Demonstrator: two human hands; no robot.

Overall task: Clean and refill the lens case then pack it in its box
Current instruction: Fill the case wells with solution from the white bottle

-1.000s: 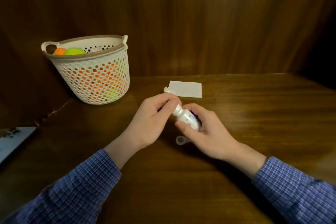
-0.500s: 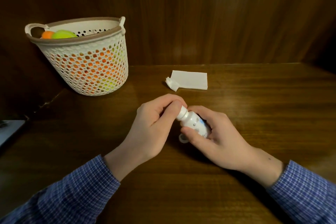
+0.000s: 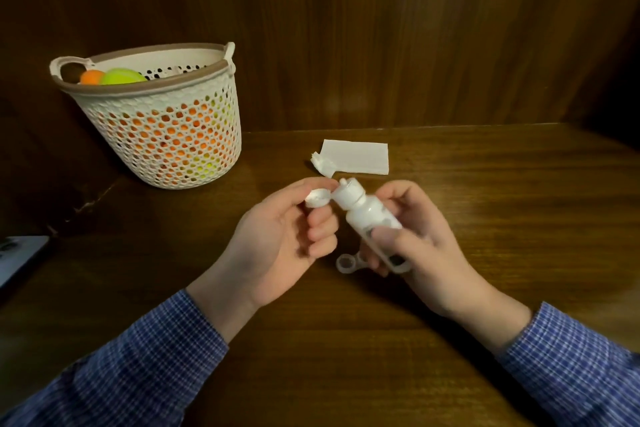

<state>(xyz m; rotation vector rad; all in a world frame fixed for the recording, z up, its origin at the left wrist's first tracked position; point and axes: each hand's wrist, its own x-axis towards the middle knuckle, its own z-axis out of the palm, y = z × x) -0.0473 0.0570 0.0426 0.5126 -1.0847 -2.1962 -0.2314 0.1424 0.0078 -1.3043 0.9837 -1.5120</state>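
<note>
The right hand (image 3: 412, 239) holds a small white bottle (image 3: 367, 215) above the middle of the desk (image 3: 519, 201). Its fingers are curled round the bottom half of the bottle, with the thumb (image 3: 391, 241) across the front. The bottle leans, with its top pointing up and to the left. The nozzle (image 3: 343, 181) on top is bare.

The flip cap (image 3: 317, 199) is open and hangs to the left of the bottle top. The left hand (image 3: 280, 236) holds the cap. The cap sits between the thumb on the far side and the first finger below it. The other fingers of that hand are curled in near the bottle neck.

The clear lens case (image 3: 367, 262) is under the bottle, low in the right hand. One round cup (image 3: 346, 264) sticks out to the left, past the fingers, just above the desk. The rest of the case is tucked behind the right thumb and fingers, so I cannot tell how it is held.

A white folded tissue (image 3: 356, 161) lies flat on the desk just behind the hands, near the back edge. A crumpled bit (image 3: 322, 163) sits at its left end.

A white basket (image 3: 166, 135) with holes stands at the back left corner of the desk. An orange ball (image 3: 91, 77) and a green ball (image 3: 123, 76) show at its top. A flat grey thing (image 3: 17, 256) peeks in at the left edge.

Both sleeves (image 3: 138, 367) are blue check.
</note>
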